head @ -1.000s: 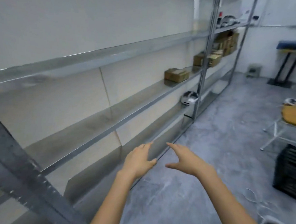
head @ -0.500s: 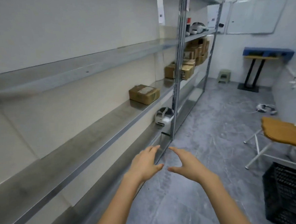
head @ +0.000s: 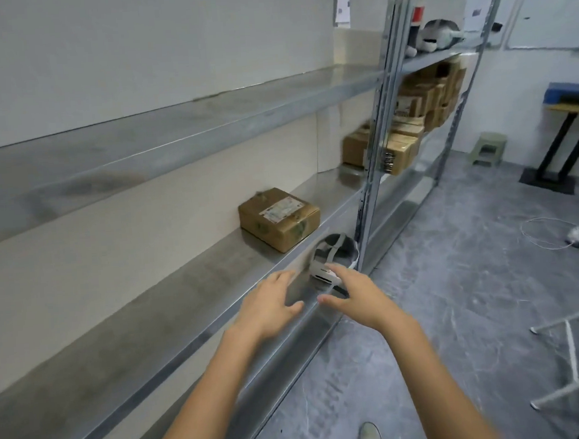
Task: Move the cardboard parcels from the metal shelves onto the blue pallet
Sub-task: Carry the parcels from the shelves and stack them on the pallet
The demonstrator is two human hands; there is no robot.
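Cardboard parcel [head: 279, 218], middle metal shelf [head: 144, 318]: ahead, above both empty spread hands; left hand [head: 270, 306] nearer than right hand [head: 358, 293].

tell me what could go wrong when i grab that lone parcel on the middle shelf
1. The cardboard parcel sits skewed, one corner near the shelf's front lip. A clumsy grab may tip it onto the white headset on the shelf below.
2. The left hand and right hand are below the shelf edge; reaching up, they may knock the metal.
3. A white cable and a chair frame on the floor are possible trip hazards.
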